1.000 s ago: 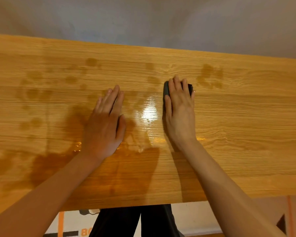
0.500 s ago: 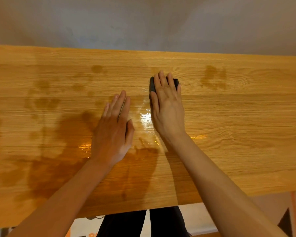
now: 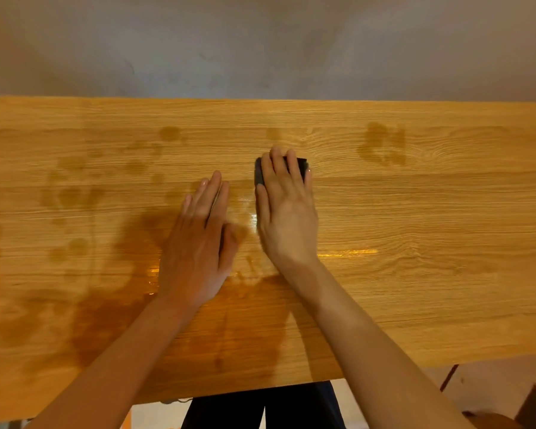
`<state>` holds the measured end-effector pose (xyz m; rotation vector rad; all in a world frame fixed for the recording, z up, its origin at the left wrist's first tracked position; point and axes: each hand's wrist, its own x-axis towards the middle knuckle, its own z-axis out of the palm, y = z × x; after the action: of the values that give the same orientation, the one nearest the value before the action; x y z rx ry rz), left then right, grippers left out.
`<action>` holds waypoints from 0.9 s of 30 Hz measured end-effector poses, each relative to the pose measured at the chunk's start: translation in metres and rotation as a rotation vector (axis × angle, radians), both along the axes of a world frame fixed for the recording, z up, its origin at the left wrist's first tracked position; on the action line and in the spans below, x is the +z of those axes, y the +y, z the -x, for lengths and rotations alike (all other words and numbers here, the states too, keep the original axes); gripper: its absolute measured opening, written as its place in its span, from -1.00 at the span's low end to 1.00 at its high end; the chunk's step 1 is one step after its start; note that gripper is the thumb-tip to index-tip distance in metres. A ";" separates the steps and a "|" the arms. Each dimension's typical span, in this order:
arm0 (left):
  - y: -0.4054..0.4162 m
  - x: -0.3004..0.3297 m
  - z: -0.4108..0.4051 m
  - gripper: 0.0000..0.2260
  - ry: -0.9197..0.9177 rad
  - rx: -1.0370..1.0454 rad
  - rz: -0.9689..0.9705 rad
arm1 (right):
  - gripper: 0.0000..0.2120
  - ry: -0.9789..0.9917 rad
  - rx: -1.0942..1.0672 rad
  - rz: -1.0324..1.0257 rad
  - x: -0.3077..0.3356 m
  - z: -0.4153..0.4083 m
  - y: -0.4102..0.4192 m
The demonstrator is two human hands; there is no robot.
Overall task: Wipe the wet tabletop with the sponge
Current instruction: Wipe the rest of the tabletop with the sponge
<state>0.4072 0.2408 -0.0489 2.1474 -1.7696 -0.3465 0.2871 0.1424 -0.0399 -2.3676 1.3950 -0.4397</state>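
Nearest to me, along the front edge of the light-brown wooden surface (image 3: 415,305), I see a large dark wet area on the left and middle part, so I judge this part is not yet wiped. A little further, my left hand (image 3: 198,243) lies flat on the wood with the fingers straight and together, holding nothing. Glossy water shines between the two hands. My right hand (image 3: 287,212) presses with straight fingers on the small dark sponge (image 3: 302,164), which is on the surface under the fingertips, near the middle. Further away, darker damp spots (image 3: 382,147) remain on the right, and many more on the far left. I judge that most of the wiping is left to do.
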 end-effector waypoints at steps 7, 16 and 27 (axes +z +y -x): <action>0.000 0.004 0.002 -0.51 0.057 0.021 0.016 | -0.58 0.063 -0.157 -0.014 0.005 0.158 -0.061; -0.073 0.000 -0.002 -0.53 0.041 0.149 0.085 | -0.57 0.007 -0.028 -0.088 0.012 0.178 -0.030; -0.078 0.000 -0.005 -0.50 0.006 0.167 -0.010 | -0.58 -0.136 -0.214 -0.136 0.005 0.153 -0.132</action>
<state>0.4125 0.1632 -0.0490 2.2791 -1.5747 -0.3186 0.1339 0.0105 -0.0352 -2.0513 1.5676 -0.5337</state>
